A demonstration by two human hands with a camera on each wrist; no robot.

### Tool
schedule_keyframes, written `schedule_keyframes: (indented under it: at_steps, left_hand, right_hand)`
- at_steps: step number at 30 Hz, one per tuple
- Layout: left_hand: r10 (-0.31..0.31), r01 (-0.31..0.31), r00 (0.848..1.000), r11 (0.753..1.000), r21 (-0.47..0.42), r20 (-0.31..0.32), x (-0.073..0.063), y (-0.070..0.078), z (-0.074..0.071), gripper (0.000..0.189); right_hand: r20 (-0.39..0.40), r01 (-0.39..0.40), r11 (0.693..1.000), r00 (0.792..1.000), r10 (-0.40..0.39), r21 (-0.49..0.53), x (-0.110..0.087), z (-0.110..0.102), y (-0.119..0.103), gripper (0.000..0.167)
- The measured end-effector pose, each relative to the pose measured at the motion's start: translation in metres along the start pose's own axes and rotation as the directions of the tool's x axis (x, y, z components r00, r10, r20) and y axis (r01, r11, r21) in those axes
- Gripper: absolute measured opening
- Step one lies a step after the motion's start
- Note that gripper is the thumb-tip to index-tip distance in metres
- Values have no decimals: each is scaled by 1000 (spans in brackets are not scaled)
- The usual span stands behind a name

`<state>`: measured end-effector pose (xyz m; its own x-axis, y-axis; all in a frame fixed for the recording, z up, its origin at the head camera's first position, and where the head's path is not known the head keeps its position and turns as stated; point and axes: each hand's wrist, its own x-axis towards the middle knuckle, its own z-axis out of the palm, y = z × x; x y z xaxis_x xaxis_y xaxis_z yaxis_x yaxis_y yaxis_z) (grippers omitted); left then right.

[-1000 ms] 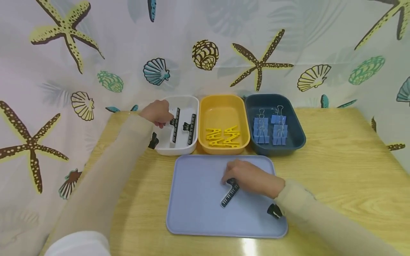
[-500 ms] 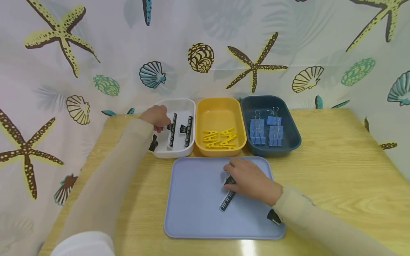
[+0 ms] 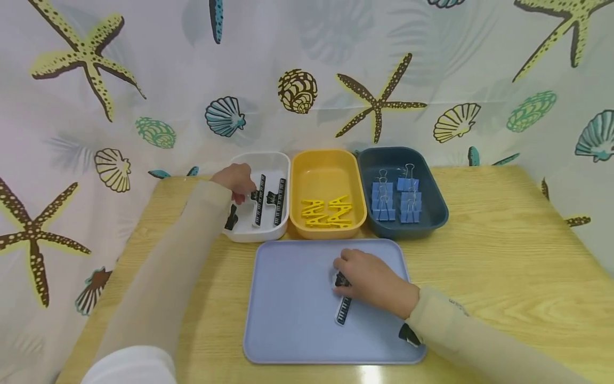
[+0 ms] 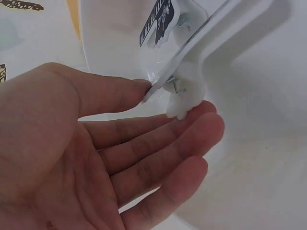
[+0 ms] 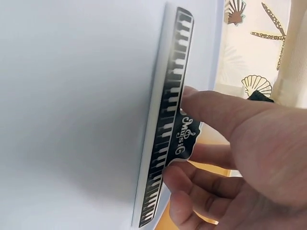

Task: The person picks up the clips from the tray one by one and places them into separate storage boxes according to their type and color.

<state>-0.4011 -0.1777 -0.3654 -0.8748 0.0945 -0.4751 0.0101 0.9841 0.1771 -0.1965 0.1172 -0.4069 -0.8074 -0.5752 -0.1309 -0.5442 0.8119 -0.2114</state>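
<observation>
In the white bin point(image 3: 266, 234), my left hand point(image 3: 235, 178) holds a music clip point(image 3: 259, 210) printed with piano keys. The left wrist view shows the thumb at the strip's edge and fingertips behind the clip's white grip point(image 4: 189, 101), a metal spring between. A second piano-key clip point(image 3: 280, 200) lies just right of it. Over the blue-grey tray point(image 3: 288, 309), my right hand point(image 3: 376, 280) grips another piano-key music clip point(image 5: 165, 120) by its black "Music" tab, thumb on one side and fingers on the other. Its strip lies close over the tray surface.
A yellow bin point(image 3: 328, 170) with several yellow clothespins point(image 3: 314, 208) stands in the middle of the row. Right of it, a dark blue bin point(image 3: 438, 210) holds several blue binder clips point(image 3: 382, 194). A patterned cloth point(image 3: 268, 48) hangs behind the wooden table point(image 3: 489, 224).
The right hand's thumb and fingers have come round the clip's tab, and its strip has turned from slanting to nearly upright in the head view. The left hand stays at its clip.
</observation>
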Motion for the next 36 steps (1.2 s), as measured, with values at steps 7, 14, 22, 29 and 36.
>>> schedule_keyframes:
  at_steps: [7,14,22,29,36]
  left_hand:
    - [-6,6,1000,1000,-3,26,7,4,4,32]
    - [-11,11,1000,1000,-6,29,12,3,8,26]
    - [0,-1,998,1000,12,67,6,12,9,26]
    - [-8,7,996,1000,20,90,5,12,11,33]
    - [-19,16,998,999,42,61,5,12,9,40]
  right_hand:
    - [15,32,999,999,-32,3,-1,0,-1,42]
    - [43,21,998,999,-23,55,0,1,-2,45]
    - [38,47,994,998,-51,98,0,3,-4,46]
    - [29,49,992,998,-53,117,0,2,-6,47]
    - [22,28,992,999,-31,124,-1,0,-2,49]
